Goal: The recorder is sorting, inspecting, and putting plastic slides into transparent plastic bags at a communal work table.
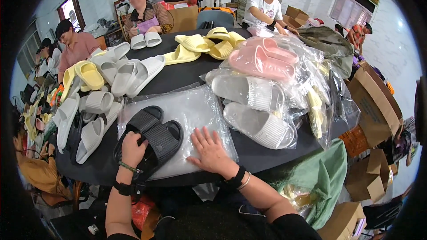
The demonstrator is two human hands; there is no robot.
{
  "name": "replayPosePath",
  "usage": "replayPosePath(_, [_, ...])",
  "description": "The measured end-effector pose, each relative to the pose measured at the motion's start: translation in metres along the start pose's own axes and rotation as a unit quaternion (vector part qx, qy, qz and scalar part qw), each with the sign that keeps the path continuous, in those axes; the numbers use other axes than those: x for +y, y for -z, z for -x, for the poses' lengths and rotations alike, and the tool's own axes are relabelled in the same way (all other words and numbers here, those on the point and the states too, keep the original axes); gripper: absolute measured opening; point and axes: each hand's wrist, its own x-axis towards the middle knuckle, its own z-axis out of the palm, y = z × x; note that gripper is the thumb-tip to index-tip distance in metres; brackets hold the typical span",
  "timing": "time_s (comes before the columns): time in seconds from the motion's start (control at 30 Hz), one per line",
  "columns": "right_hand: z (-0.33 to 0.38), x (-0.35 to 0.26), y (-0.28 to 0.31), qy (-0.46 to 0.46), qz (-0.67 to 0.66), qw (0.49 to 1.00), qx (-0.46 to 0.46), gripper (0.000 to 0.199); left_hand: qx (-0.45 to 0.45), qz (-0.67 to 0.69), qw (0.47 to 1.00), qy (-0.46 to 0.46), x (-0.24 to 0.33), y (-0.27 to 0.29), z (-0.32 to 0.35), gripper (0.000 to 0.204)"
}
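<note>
Black slippers (162, 142) lie side by side on a stack of clear plastic bags (195, 106) at the near edge of the table. My left hand (133, 151) is closed on the nearer left part of these slippers, its fingertips partly hidden in the black straps. To their right, my right hand (212, 152) lies flat on the bags with the fingers spread and holds nothing. Grey slippers (95, 135) sit close by on the left. Bagged white slippers (260, 124) rest just beyond the right side of the stack.
The dark table (249, 162) also bears yellow slippers (191, 44) and bagged pink slippers (262, 58). Cardboard boxes (371, 102) and a green sack (327, 182) stand at the right. Several other people are around, including one in white (262, 9) across the table.
</note>
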Motion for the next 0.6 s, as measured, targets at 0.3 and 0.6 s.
replayPosePath(0.3, [-0.001,-0.002,0.002,0.003,-0.012,1.000,0.003,0.079,0.027,-0.020,0.999,-0.025,-0.003,-0.002,0.003,0.024])
replayPosePath(0.6, [-0.007,-0.004,0.002,-0.022,0.004,0.999,-0.036,0.083,0.018,-0.011,0.998,-0.051,0.008,0.021,-0.003,0.022])
